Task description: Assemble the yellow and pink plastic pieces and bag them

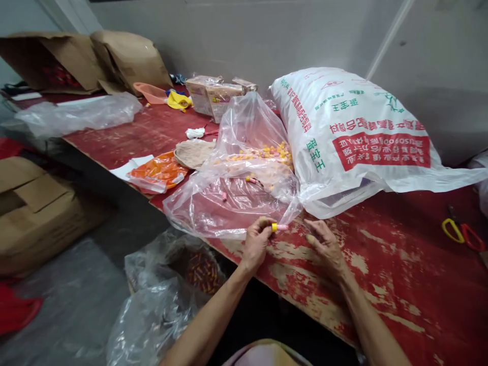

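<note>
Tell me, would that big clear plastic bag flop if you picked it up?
Probably yes: the clear plastic bag lies crumpled and wrinkled, so it looks thin and floppy. It seems light, though the small pieces inside could slide and spill.

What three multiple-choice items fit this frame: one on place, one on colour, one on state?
1. Where do the scissors lie?
A. on the red table, at the right edge of the view
B. on the cardboard box
C. on top of the white sack

2. What colours is the small piece in the left hand?
A. blue and green
B. yellow and pink
C. black and white

3. How is the right hand?
A. gripping the scissors
B. inside the clear bag
C. empty, fingers resting on the table

Answers:
1 A: the yellow and red handles rest on the tabletop far right.
2 B: a yellow cap on a pink body shows at the fingertips.
3 C: nothing is between its fingers, which rest on the worn red surface.
</note>
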The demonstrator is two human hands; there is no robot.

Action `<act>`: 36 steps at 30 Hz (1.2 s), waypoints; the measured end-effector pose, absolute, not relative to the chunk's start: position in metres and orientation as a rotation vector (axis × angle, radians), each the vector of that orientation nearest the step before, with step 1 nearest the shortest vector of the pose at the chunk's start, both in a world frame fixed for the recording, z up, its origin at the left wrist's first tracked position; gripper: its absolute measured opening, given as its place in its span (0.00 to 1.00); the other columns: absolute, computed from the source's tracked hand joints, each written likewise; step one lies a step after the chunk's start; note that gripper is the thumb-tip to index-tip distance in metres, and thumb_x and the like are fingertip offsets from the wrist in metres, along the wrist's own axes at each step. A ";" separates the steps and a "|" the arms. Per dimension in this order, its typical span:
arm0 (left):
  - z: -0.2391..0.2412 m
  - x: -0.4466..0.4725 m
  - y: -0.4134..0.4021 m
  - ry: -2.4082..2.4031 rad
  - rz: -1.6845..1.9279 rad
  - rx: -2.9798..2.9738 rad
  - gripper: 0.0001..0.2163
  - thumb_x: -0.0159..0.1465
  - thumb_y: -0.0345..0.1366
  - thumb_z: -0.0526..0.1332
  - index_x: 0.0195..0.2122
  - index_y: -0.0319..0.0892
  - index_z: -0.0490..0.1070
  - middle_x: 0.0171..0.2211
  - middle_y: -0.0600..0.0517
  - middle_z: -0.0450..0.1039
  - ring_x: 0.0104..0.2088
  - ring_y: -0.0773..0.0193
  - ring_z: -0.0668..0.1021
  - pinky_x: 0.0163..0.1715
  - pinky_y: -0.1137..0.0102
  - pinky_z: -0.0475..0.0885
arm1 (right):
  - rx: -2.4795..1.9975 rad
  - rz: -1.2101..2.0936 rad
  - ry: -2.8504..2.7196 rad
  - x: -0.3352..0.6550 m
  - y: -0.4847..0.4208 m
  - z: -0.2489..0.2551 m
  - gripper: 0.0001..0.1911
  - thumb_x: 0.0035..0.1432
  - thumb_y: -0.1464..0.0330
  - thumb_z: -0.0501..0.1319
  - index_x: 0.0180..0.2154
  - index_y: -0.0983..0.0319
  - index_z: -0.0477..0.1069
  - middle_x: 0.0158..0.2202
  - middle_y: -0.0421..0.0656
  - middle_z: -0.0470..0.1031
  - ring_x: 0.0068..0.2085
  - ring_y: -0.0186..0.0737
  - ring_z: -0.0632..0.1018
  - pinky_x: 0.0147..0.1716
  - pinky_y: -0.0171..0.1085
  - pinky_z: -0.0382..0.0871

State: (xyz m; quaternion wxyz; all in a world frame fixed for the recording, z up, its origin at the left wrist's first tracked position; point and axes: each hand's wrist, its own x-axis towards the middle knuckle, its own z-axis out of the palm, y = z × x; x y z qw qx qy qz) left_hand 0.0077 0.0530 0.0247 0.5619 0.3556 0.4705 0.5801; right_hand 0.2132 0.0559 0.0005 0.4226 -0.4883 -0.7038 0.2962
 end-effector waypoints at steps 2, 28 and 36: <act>0.023 0.009 0.050 1.114 1.346 0.881 0.06 0.50 0.32 0.58 0.30 0.39 0.71 0.20 0.57 0.67 0.19 0.74 0.68 0.20 0.78 0.62 | -1.147 0.785 -1.908 0.207 0.049 0.005 0.19 0.58 0.65 0.57 0.52 0.56 0.69 0.40 0.44 0.66 0.41 0.40 0.71 0.40 0.39 0.67; 0.004 0.047 -0.015 1.239 1.150 1.332 0.23 0.52 0.22 0.49 0.46 0.40 0.73 0.39 0.48 0.73 0.41 0.61 0.75 0.46 0.67 0.68 | -1.525 0.783 -1.598 0.163 -0.017 0.006 0.09 0.59 0.62 0.55 0.36 0.60 0.67 0.33 0.44 0.74 0.33 0.40 0.74 0.34 0.38 0.68; -0.007 0.062 -0.005 1.064 0.806 1.781 0.18 0.50 0.20 0.50 0.38 0.38 0.74 0.34 0.46 0.70 0.37 0.59 0.73 0.41 0.66 0.69 | -1.817 0.791 -2.081 0.233 -0.005 0.022 0.09 0.55 0.65 0.56 0.25 0.61 0.65 0.22 0.40 0.68 0.24 0.36 0.69 0.24 0.33 0.57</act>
